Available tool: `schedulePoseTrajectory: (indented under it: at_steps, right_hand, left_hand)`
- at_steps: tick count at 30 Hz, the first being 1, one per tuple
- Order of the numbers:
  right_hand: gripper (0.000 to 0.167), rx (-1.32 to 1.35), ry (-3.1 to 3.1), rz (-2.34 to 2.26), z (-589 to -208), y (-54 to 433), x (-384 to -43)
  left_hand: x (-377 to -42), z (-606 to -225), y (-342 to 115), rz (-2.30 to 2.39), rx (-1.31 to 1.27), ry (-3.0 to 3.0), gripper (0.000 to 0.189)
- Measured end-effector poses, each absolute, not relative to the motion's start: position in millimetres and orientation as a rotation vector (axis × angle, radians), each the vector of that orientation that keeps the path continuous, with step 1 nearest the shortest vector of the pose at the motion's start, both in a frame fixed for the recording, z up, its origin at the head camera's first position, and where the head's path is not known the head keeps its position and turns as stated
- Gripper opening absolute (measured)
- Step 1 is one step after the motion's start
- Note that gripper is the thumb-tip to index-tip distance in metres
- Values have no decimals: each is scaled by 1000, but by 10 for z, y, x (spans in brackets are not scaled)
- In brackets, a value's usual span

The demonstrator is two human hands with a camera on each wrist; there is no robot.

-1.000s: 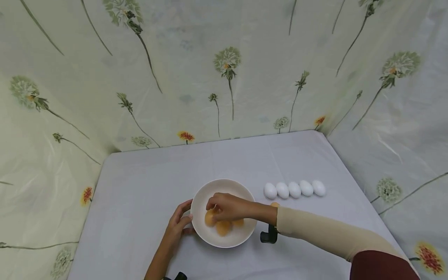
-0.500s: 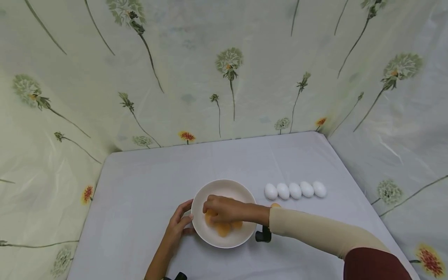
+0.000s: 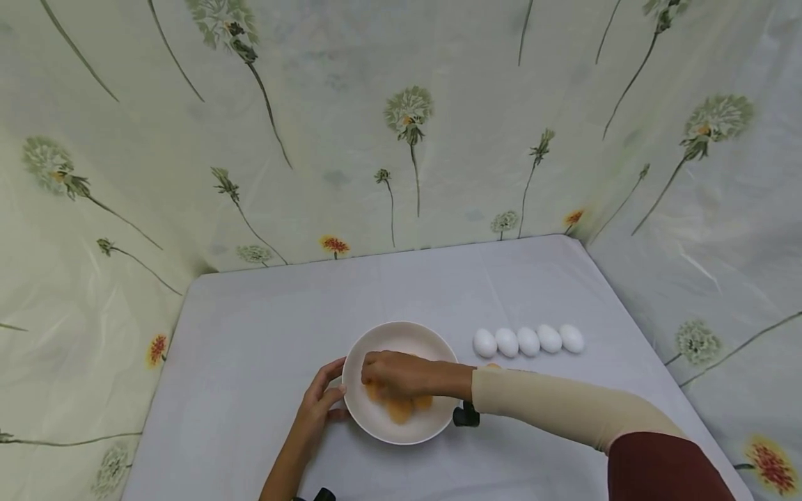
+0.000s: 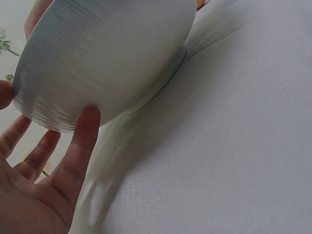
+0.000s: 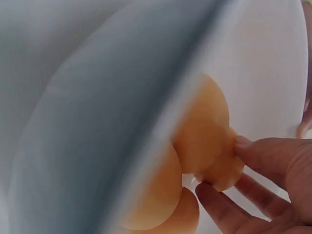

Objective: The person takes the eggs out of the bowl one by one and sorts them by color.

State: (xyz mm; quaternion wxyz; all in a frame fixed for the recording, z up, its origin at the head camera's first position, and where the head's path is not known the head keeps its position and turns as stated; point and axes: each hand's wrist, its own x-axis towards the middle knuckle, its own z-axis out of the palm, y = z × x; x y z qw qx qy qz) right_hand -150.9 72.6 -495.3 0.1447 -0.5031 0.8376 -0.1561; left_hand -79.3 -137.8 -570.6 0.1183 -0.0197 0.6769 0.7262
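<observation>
A round white bowl holds several brown eggs. Reaching in from the right, my right hand covers part of them. The right wrist view shows its thumb and fingers pinching one brown egg, with other brown eggs lying beside it. Against the bowl's left side rests my left hand. In the left wrist view its spread, fairly straight fingers touch the outer wall of the bowl.
Several white eggs lie in a row on the white-covered table, right of the bowl. Another brown egg barely shows behind my right sleeve. A flower-patterned curtain surrounds the table's back and sides.
My right hand has moved slightly left and lower into the bowl, and its fingers have closed in on the egg. The left hand, bowl and white eggs stay put.
</observation>
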Motion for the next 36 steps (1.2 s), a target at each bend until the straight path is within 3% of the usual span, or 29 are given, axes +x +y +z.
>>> schedulePoseTrajectory:
  at_steps: [15,31,36]
  right_hand:
    - [18,-1576,2406,-345,-5014,694,-1538]
    - [25,-1383,2357,-358,-5016,709,-1501]
    - [23,-1433,2356,-405,-4966,751,-1524]
  left_hand:
    - [-807,-5702,-1371,2124,-63,1977,46]
    - [-803,-5735,-1369,2123,-60,1983,46]
    - [-804,-5728,-1368,2127,-67,1984,46]
